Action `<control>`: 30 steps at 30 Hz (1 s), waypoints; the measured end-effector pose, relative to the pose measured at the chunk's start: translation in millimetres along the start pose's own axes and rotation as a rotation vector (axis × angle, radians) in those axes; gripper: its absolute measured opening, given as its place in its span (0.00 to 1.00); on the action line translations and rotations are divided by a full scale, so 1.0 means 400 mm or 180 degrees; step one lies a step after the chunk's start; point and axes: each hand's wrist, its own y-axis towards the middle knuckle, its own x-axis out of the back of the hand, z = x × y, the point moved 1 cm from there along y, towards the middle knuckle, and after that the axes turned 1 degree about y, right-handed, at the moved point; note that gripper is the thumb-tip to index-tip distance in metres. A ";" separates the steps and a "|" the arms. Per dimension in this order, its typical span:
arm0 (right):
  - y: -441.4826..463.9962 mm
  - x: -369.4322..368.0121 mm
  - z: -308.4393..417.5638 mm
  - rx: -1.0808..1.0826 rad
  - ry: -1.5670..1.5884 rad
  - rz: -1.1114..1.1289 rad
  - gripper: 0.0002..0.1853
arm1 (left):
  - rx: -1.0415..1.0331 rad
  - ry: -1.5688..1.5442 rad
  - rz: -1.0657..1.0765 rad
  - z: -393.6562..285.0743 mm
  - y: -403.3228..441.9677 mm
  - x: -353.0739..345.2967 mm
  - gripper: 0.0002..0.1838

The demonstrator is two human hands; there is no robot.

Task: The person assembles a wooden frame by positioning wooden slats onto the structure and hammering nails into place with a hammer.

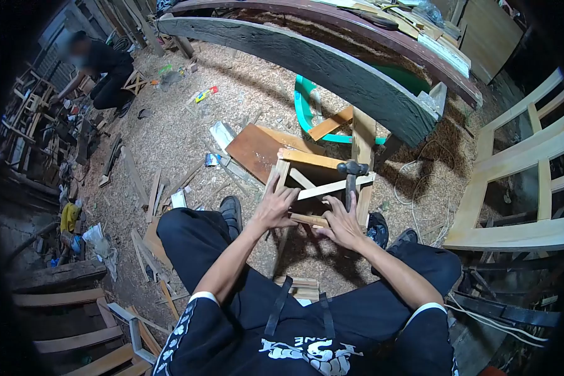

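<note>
A small frame of pale wooden strips (pixel 323 189) stands between my knees, a slanted strip crossing its top. My left hand (pixel 274 207) grips the frame's left side, with the fingers bent around its near corner. My right hand (pixel 343 224) is at the near right of the frame, its thumb and finger by the short near strip (pixel 310 220). A hammer (pixel 353 169) points head-up from this hand, its dark handle running down between the fingers. The palm side of both hands is hidden. A brown board (pixel 254 152) lies just beyond the frame.
A thick grey plank (pixel 307 57) runs across the front, beside a cluttered workbench (pixel 413 47). A green plastic rim (pixel 302 106) lies below it. Wooden lattice frames (pixel 470 207) stand right. Offcuts (pixel 153 194) litter the shavings-covered floor. Another person (pixel 109 69) crouches far left.
</note>
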 end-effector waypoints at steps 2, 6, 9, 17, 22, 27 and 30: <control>0.017 0.002 -0.009 -0.0041 0.0023 -0.0117 0.23 | -0.0086 -0.0041 0.0159 0.031 0.043 0.007 0.53; 0.057 0.008 -0.012 -0.0187 0.0056 -0.0154 0.24 | -0.0136 -0.0186 0.0079 0.077 0.075 0.023 0.52; 0.072 0.000 0.001 -0.0230 0.0012 -0.0016 0.26 | -0.0192 -0.0135 -0.0138 0.082 0.057 0.022 0.54; 0.099 -0.010 0.033 -0.0139 -0.0143 -0.0183 0.36 | 0.0778 0.0030 0.0030 0.024 -0.110 0.080 0.54; 0.109 0.019 0.098 0.0550 -0.0292 -0.0348 0.38 | 0.1245 0.0138 0.0159 -0.004 -0.251 0.130 0.50; 0.113 -0.030 0.192 0.1163 -0.0443 -0.0140 0.32 | 0.1935 -0.0036 0.0152 -0.011 -0.345 0.047 0.47; 0.106 -0.099 0.240 0.1418 -0.0498 0.0196 0.29 | 0.2214 -0.0328 -0.0022 -0.022 -0.439 -0.061 0.46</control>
